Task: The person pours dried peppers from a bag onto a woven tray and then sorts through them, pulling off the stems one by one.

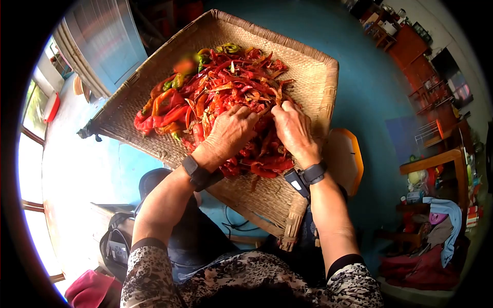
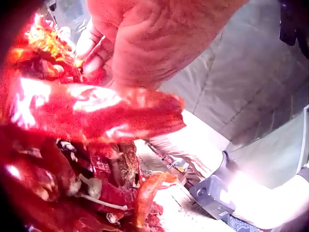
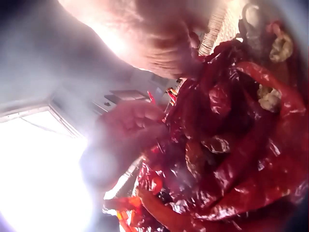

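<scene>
A woven tray (image 1: 308, 61) holds a heap of red peppers (image 1: 231, 87), some shiny, some shrivelled. My left hand (image 1: 231, 131) is over the middle of the heap with its fingers curled; in the left wrist view its fingertips (image 2: 94, 60) pinch a bit of red pepper, and a long red pepper (image 2: 96, 111) lies close below the palm. Just to the right, my right hand (image 1: 295, 131) has curled fingers at a dried pepper (image 1: 279, 95). Its fingertips are mostly hidden in the right wrist view, beside glossy dark red peppers (image 3: 231, 135).
Green and yellow peppers (image 1: 228, 48) lie at the heap's far edge. An orange-rimmed container (image 1: 357, 161) stands right of the tray. A wooden chair (image 1: 462, 174) with cloths is at the right, a black bag (image 1: 117, 246) at the lower left. The floor (image 1: 359, 92) is blue.
</scene>
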`<action>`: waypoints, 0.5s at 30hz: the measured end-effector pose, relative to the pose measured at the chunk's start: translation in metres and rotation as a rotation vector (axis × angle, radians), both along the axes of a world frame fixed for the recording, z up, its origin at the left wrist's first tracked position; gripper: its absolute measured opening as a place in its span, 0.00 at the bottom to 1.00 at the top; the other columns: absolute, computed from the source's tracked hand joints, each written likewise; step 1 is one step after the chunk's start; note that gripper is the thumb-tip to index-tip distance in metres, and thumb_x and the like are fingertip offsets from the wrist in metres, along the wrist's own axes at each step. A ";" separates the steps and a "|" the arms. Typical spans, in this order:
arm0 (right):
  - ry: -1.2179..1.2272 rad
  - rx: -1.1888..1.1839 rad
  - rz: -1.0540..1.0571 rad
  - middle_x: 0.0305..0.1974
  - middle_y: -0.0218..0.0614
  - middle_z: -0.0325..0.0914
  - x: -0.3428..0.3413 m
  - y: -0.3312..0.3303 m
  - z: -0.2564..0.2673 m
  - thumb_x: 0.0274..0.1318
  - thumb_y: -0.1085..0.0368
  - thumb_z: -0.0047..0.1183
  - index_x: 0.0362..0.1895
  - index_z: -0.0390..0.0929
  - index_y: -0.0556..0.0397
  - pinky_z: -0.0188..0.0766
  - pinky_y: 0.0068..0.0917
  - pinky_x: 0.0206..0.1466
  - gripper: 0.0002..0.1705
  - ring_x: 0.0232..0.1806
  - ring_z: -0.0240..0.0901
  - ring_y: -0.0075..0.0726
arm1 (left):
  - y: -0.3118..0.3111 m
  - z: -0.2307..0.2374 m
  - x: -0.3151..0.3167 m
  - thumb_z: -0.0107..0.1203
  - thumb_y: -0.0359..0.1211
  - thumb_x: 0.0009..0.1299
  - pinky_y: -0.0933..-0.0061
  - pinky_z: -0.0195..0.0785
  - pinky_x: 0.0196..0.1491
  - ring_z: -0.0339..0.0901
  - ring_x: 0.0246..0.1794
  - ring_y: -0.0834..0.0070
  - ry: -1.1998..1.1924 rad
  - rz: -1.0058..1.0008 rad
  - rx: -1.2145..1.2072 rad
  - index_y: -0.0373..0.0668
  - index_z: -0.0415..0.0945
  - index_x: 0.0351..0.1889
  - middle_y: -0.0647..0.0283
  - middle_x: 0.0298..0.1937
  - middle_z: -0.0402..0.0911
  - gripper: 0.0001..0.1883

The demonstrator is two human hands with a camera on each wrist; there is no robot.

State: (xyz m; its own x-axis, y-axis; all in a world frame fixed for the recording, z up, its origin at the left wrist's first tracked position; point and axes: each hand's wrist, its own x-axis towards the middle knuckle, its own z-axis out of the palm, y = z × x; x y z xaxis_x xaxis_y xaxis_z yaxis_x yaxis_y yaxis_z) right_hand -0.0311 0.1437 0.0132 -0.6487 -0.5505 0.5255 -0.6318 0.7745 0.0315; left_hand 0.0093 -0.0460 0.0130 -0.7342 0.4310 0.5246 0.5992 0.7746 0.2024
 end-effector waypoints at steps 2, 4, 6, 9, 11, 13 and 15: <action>-0.348 -0.284 -0.004 0.27 0.38 0.67 0.001 0.002 0.003 0.51 0.76 0.54 0.30 0.75 0.55 0.68 0.33 0.29 0.03 0.28 0.69 0.38 | -0.005 -0.004 -0.003 0.53 0.30 0.61 0.65 0.71 0.43 0.74 0.44 0.62 -0.001 0.047 -0.032 0.39 0.74 0.36 0.58 0.37 0.76 0.07; -0.239 -0.460 0.034 0.26 0.34 0.68 0.005 0.008 0.012 0.51 0.71 0.59 0.30 0.78 0.54 0.66 0.29 0.28 0.03 0.27 0.67 0.31 | -0.006 -0.001 -0.006 0.52 0.30 0.62 0.64 0.71 0.41 0.74 0.43 0.62 -0.101 0.105 -0.095 0.40 0.75 0.34 0.58 0.37 0.76 0.05; -0.225 -0.653 0.167 0.28 0.31 0.71 0.004 0.020 0.015 0.52 0.68 0.60 0.32 0.79 0.54 0.65 0.23 0.27 0.04 0.27 0.67 0.26 | -0.004 0.001 -0.008 0.52 0.30 0.62 0.63 0.72 0.39 0.74 0.42 0.62 -0.088 0.123 -0.101 0.40 0.75 0.31 0.58 0.35 0.76 0.04; -0.436 -1.047 0.187 0.29 0.27 0.75 0.013 0.041 0.029 0.59 0.64 0.55 0.34 0.77 0.53 0.64 0.15 0.28 0.07 0.26 0.66 0.16 | -0.001 -0.004 -0.013 0.52 0.30 0.62 0.64 0.72 0.38 0.74 0.43 0.62 -0.062 0.108 -0.079 0.39 0.75 0.32 0.58 0.35 0.75 0.05; -0.419 -1.202 0.143 0.27 0.27 0.75 0.014 0.058 0.043 0.63 0.61 0.52 0.37 0.75 0.54 0.64 0.15 0.28 0.09 0.23 0.65 0.16 | 0.004 -0.002 -0.012 0.52 0.30 0.62 0.64 0.72 0.38 0.74 0.43 0.62 -0.061 0.118 -0.070 0.39 0.75 0.33 0.58 0.36 0.75 0.05; -0.315 -1.217 0.052 0.29 0.28 0.75 0.013 0.079 0.048 0.65 0.60 0.49 0.38 0.75 0.55 0.65 0.15 0.28 0.10 0.25 0.66 0.16 | 0.008 -0.003 -0.011 0.52 0.30 0.62 0.64 0.71 0.39 0.74 0.43 0.62 -0.063 0.124 -0.065 0.39 0.75 0.34 0.58 0.36 0.76 0.05; -0.210 -1.226 -0.037 0.29 0.29 0.76 0.010 0.099 0.049 0.64 0.60 0.50 0.39 0.75 0.55 0.64 0.15 0.27 0.11 0.25 0.67 0.16 | 0.011 -0.008 -0.013 0.51 0.30 0.63 0.64 0.71 0.39 0.75 0.43 0.63 0.010 0.172 -0.093 0.40 0.75 0.35 0.58 0.36 0.76 0.05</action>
